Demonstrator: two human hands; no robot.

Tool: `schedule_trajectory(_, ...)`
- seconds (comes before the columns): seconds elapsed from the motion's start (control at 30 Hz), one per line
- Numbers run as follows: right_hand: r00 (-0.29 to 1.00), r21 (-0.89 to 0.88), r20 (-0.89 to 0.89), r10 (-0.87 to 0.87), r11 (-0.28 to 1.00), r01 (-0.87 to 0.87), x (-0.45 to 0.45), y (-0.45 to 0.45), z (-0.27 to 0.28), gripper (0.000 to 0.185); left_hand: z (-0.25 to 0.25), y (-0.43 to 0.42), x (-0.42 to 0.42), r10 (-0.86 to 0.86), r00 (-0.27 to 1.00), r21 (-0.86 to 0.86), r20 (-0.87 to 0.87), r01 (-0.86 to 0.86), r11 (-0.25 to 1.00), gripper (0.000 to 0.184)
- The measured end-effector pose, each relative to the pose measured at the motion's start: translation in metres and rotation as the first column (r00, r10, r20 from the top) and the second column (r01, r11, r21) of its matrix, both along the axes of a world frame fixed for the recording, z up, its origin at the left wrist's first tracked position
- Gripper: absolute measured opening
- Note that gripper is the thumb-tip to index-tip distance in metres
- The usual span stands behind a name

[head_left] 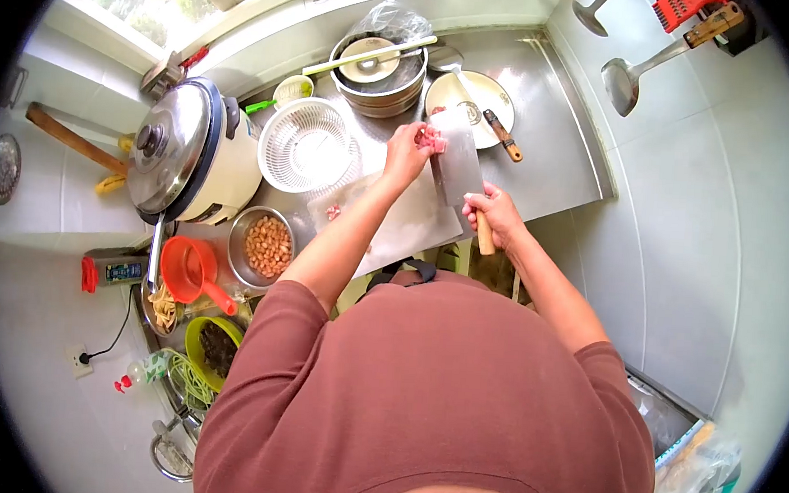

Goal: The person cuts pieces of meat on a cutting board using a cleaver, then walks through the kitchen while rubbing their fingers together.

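Observation:
In the head view, my right hand (496,215) is wrapped round the wooden handle of a cleaver (459,165). Its broad blade points away from me over the right part of a pale cutting board (383,219). My left hand (406,154) pinches a piece of raw pink meat (433,140) close against the blade's left side. A small scrap of meat (333,212) lies on the board nearer to me. Just beyond the blade is a cream plate (499,95), on which a knife with a worn handle (502,136) rests.
Left of the board stand a white plastic basket (305,145), a steel bowl of diced meat (268,246) and a large lidded cooker (228,168). Stacked bowls (381,101) sit at the back. A red scoop (190,270) and a green bowl (197,347) are farther left. A tiled wall bounds the right.

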State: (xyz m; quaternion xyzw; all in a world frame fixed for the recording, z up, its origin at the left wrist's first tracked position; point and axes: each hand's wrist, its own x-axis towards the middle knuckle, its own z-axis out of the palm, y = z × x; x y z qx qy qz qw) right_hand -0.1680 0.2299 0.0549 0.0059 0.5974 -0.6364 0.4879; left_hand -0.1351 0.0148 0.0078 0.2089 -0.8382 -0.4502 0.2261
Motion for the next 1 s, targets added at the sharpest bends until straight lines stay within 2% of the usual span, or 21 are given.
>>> schedule_trajectory(0.03, 0.999, 0.025, -0.039, -0.015, 1.0, 0.016, -0.008, -0.005, 0.005, 0.011, 0.003, -0.002, -0.012, -0.005, 1.0, 0.016, 0.02, 0.005, 1.0, 0.039)
schedule_trajectory(0.13, 0.997, 0.019, -0.068, -0.021, 1.0, 0.023, -0.03, -0.019, 0.014, 0.012, -0.021, -0.017, -0.051, -0.101, 0.994, 0.278, -0.037, 0.107, 0.955, 0.04)
schedule_trajectory(0.3, 0.997, 0.058, -0.074, -0.021, 0.998, 0.026, -0.055, -0.032, 0.014, 0.01, -0.011, -0.011, -0.067, -0.046, 0.999, 0.37, 0.022, 0.034, 0.928, 0.04)
schedule_trajectory(0.4, 0.998, 0.043, -0.063, -0.007, 0.999, 0.009, -0.063, -0.034, 0.013, 0.01, -0.015, -0.011, -0.07, -0.102, 0.993, 0.48, -0.052, 0.114, 0.87, 0.041)
schedule_trajectory(0.53, 0.998, 0.047, -0.057, 0.013, 0.999, -0.01, -0.071, -0.036, 0.009, 0.009, -0.01, -0.001, -0.063, -0.079, 0.997, 0.276, -0.014, 0.08, 0.958, 0.044)
schedule_trajectory(0.63, 0.997, 0.051, -0.066, 0.027, 0.998, -0.024, -0.076, -0.037, 0.003, 0.009, -0.017, 0.002, -0.061, -0.117, 0.989, 0.335, -0.089, 0.14, 0.932, 0.048)
schedule_trajectory(0.73, 0.996, 0.057, -0.076, 0.05, 0.997, -0.046, -0.08, -0.037, 0.0, 0.008, -0.029, 0.006, -0.061, -0.122, 0.971, 0.237, -0.205, 0.171, 0.956, 0.046)
schedule_trajectory(0.83, 0.994, 0.065, -0.077, 0.074, 0.995, -0.069, -0.083, -0.039, 0.001, 0.008, -0.03, 0.011, -0.057, -0.199, 0.954, -0.177, -0.224, 0.161, 0.971, 0.05)
schedule_trajectory(0.93, 0.992, 0.074, -0.088, 0.089, 0.994, -0.082, -0.085, -0.04, 0.001, 0.009, -0.031, 0.02, -0.051, -0.193, 0.972, -0.399, -0.131, 0.126, 0.908, 0.052)
schedule_trajectory(1.0, 0.99, 0.075, -0.095, 0.102, 0.993, -0.095, -0.087, -0.04, 0.0, 0.01, -0.035, 0.021, -0.051, -0.185, 0.98, -0.423, -0.07, 0.139, 0.895, 0.053)
